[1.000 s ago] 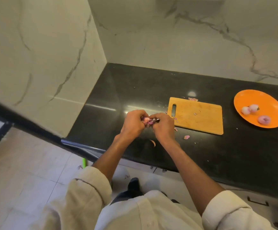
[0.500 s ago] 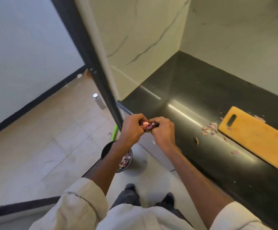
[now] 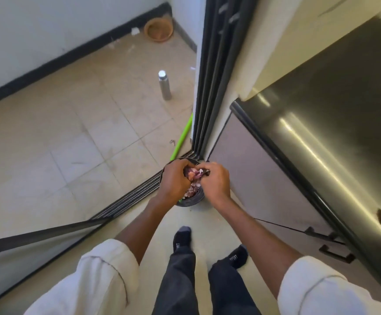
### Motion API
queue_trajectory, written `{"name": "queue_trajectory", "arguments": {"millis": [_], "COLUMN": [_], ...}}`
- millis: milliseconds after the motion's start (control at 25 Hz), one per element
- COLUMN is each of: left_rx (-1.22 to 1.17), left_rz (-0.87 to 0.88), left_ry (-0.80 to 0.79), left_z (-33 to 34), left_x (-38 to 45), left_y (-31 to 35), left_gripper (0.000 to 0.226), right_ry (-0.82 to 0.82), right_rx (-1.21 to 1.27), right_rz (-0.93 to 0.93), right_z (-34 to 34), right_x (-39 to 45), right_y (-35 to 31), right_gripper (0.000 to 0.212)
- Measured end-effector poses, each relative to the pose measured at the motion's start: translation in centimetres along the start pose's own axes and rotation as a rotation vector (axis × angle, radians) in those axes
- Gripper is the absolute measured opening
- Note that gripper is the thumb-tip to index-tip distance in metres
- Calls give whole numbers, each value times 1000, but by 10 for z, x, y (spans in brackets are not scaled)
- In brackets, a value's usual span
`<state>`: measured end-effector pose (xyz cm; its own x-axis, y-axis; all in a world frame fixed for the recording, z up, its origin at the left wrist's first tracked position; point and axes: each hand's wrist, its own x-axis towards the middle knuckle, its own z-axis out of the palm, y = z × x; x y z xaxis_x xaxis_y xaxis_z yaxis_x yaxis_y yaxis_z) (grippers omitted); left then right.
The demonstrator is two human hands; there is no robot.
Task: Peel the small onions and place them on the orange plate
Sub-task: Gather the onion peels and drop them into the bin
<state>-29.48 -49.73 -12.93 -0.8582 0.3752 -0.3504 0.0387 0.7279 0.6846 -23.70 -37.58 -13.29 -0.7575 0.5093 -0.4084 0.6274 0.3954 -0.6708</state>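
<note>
Hands: left hand (image 3: pixel 175 180) and right hand (image 3: pixel 215 181) are together gripping a small onion (image 3: pixel 193 173), fingers curled around it and its loose pink skin.
Below: a dark bin (image 3: pixel 190 198) is sitting on the floor directly under the hands, holding peelings.
Obstruction: the hands are hiding most of the bin.
Surroundings: a black countertop (image 3: pixel 335 123) is running along the right; a steel bottle (image 3: pixel 165 85) is standing on the tiles, a green pole (image 3: pixel 181 137) leaning near the door frame.

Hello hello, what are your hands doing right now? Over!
Left hand and right hand both pinching a small onion, held over the dark bin of peels. Orange plate not in view. Nothing in the way.
</note>
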Motion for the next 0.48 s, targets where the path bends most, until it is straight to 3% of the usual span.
{"name": "queue_trajectory", "arguments": {"millis": [160,320,480], "left_rx": [56,160,190], "left_rz": [-38,-39,-101], "left_ry": [-83,-213,-203], "left_z": [25,36,32], "left_x": [38,69,69], "left_y": [-46,-76,-95], "left_gripper": [43,48,42], "right_ry": [-40,-188,-171], "right_rx": [-68,-247,-279], "right_rz": [-4,-23,9], "right_z": [49,73,74], "right_x": [38,73,77], "right_y": [21,41,43], "right_gripper": [27,37,37]}}
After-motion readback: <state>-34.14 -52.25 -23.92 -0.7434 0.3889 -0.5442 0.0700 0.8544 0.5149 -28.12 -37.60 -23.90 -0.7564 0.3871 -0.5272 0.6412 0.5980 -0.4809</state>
